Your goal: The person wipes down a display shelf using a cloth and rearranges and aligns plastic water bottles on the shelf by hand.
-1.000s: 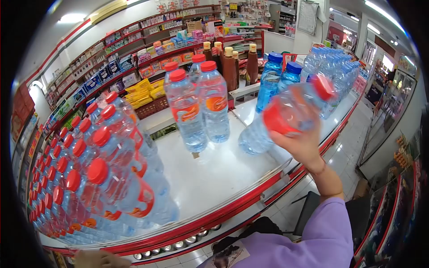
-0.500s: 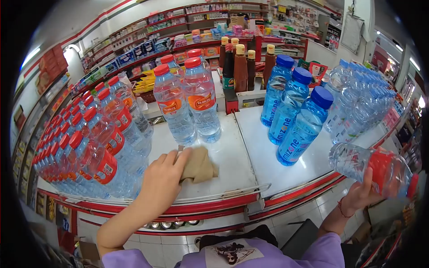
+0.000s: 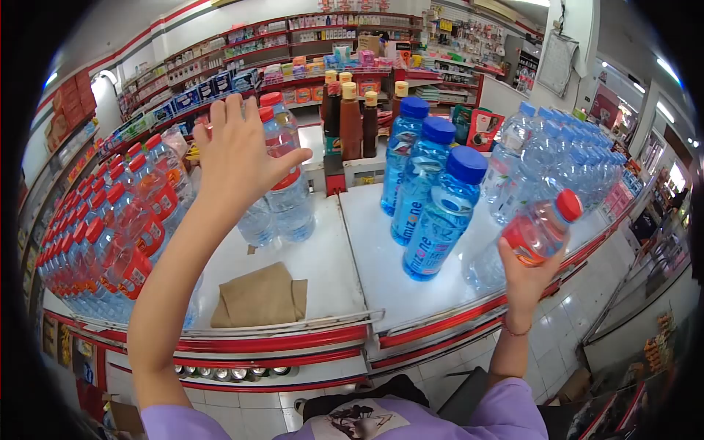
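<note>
My left hand is raised in front of a small group of red-capped water bottles, its fingers spread and its thumb out to the right. It partly covers them, and I cannot tell whether it touches one. My right hand is wrapped round a red-labelled water bottle, which tilts with its red cap up and to the right. That bottle's base is low over the white counter, beside several blue Mizone bottles. A folded brown cloth lies flat on the left part of the counter.
Rows of red-capped bottles crowd the left side. Blue-capped clear bottles stand packed at the right. Sauce bottles are at the back. A thin wire rail runs along the counter's front edge.
My left hand has let go of the brown cloth and risen toward the red-capped bottles. My right hand has brought its bottle left and turned it from cap-down to cap-up. The view has shifted.
</note>
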{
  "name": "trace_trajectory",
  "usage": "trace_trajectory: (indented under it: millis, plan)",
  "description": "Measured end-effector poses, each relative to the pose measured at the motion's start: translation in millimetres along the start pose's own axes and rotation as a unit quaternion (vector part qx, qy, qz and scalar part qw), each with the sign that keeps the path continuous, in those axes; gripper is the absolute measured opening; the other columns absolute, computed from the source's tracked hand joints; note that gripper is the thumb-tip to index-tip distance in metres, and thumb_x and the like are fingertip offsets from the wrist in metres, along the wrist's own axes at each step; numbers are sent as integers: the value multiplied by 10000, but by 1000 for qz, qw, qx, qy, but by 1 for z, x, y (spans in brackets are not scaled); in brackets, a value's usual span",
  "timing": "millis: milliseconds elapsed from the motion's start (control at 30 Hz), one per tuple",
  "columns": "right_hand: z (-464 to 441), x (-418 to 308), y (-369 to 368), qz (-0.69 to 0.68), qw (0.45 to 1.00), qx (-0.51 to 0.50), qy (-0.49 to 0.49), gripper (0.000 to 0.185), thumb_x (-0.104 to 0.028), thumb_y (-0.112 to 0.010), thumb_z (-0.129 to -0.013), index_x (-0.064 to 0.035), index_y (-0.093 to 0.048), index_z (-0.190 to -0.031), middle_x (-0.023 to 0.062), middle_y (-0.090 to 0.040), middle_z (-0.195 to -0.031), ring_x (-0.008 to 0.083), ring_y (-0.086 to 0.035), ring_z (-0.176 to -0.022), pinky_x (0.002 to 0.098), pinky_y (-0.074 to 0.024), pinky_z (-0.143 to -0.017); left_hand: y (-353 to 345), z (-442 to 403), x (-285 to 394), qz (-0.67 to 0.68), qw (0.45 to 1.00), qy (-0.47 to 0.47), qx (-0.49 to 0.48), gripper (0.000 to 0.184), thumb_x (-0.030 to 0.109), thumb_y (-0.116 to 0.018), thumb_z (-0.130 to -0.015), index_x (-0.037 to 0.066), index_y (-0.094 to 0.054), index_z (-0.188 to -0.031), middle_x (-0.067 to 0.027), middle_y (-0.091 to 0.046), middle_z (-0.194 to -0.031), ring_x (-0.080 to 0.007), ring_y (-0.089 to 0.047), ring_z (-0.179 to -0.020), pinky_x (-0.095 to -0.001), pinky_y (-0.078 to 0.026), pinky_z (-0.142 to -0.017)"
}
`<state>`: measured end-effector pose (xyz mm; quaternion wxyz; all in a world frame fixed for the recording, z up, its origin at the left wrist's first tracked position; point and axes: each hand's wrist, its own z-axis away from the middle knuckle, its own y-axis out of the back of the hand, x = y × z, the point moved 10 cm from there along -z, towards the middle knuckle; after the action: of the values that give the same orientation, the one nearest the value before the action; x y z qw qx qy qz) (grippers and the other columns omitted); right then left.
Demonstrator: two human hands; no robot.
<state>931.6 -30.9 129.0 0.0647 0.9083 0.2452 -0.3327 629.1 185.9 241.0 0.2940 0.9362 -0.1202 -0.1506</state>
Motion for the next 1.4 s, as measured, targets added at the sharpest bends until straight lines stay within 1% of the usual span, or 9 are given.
trace_trajectory:
  millis: [400,533,667,800,933,1067,1133,1233,1400]
  plan:
    - [-24,7,-29,-27,997,-57,-39,921,-28,-782,-632,-34,-215,-1358,162,-425,-1208,230,-523,-1055,314,-477,-856,46,54,42,311,940,-115,81,670,144,-800,-563,0,-450,-1117,-138,-556,-1014,-287,-545,-900,-364,-454,-803]
    - [-21,-21,-15,101,993,3,63,942,-95,-795,-638,-29,-211,-1375,185,-346,-1293,264,-430,-1171,382,-403,-957,74,59,19,408,909,-26,77,698,138,-823,-557,3,-463,-1140,-115,-552,-1000,-217,-585,-908,-314,-464,-813]
    - [2,-71,1,98,959,59,259,857,-189,-767,-663,23,-279,-1335,187,-379,-1289,304,-445,-1155,393,-347,-981,135,53,18,508,850,-69,123,790,49,-830,-528,22,-434,-1210,-128,-575,-1064,-200,-588,-966,-322,-497,-857]
    - [40,-115,-71,-31,934,-246,257,871,-274,-780,-640,32,-311,-1307,182,-428,-1268,317,-476,-1140,391,-372,-965,140,30,37,609,790,-73,29,848,52,-853,-449,-4,-458,-1198,-124,-589,-1037,-202,-604,-943,-315,-501,-840]
    - [71,-94,-112,-265,878,-397,-38,847,-341,-776,-656,29,-336,-1279,170,-473,-1208,286,-519,-1079,388,-423,-910,134,21,81,655,746,-105,-59,727,93,-842,-487,-2,-513,-1128,-63,-601,-965,-126,-589,-897,-264,-470,-824]
    - [93,-70,-86,-324,874,-313,-184,869,-453,-790,-635,6,-371,-1243,128,-528,-1072,257,-587,-913,366,-502,-753,112,-3,96,659,726,-116,-157,430,269,-645,-793,-7,-539,-1107,-73,-644,-889,-121,-588,-855,-274,-450,-798]
    - [83,-63,-51,-287,919,-240,-125,861,-440,-791,-639,-2,-366,-1247,113,-526,-1048,242,-587,-896,350,-507,-734,89,-33,64,517,844,-98,-101,479,414,-506,-874,6,-543,-1123,-106,-646,-899,-183,-591,-888,-298,-435,-823]
    - [55,-69,18,-223,975,-4,12,745,-379,-748,-720,-4,-374,-1244,113,-520,-1105,236,-548,-999,349,-475,-836,28,-41,31,145,985,-94,-8,529,473,-457,-881,37,-530,-1172,-161,-606,-992,-273,-538,-1043,-411,-393,-910]
    - [30,-30,102,-122,953,258,102,569,-170,-675,-814,-14,-363,-1263,119,-461,-1255,214,-473,-1123,383,-408,-945,-45,-23,23,-83,991,-88,-53,640,437,-591,-772,64,-447,-1272,-132,-525,-1108,-270,-484,-1090,-678,-234,-941]
